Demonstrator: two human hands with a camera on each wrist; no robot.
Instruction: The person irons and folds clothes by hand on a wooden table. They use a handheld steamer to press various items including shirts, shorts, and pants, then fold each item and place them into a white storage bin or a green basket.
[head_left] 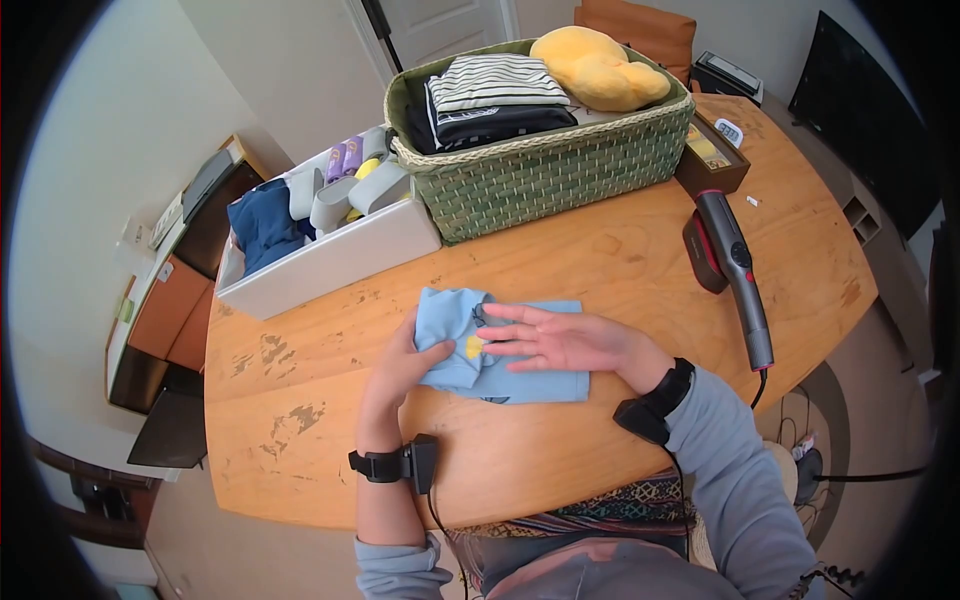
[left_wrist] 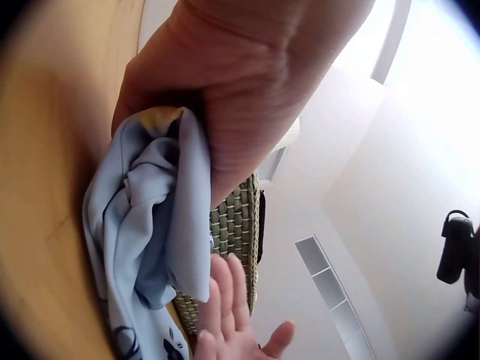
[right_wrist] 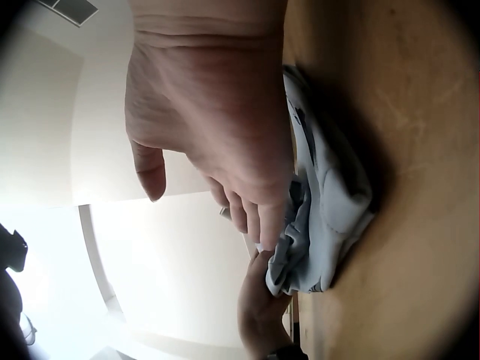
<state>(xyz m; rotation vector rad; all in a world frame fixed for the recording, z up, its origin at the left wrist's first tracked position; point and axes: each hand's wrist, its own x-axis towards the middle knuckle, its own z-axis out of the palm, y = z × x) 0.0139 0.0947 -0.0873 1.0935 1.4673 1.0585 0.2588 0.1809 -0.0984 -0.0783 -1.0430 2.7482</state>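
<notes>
A light blue garment (head_left: 558, 386) with dark and yellow prints lies partly folded on the table in the head view. My left hand (head_left: 402, 362) grips its left end, thumb on top of the folded layers. Those layers (left_wrist: 139, 202) bunch into loose creases under the palm in the left wrist view. Over the garment's right part is my right hand (head_left: 580, 342), palm turned up and fingers straight, pointing left. From the right wrist, the extended fingers (right_wrist: 259, 221) overlap the crumpled blue fabric (right_wrist: 334, 199).
Behind the garment stand a white box (head_left: 335, 275) of clothes and rolled items and a green woven basket (head_left: 560, 185) with folded clothes and a yellow plush (head_left: 600, 75). A corded hair styling brush (head_left: 735, 270) lies at right, near a small brown box (head_left: 725, 180).
</notes>
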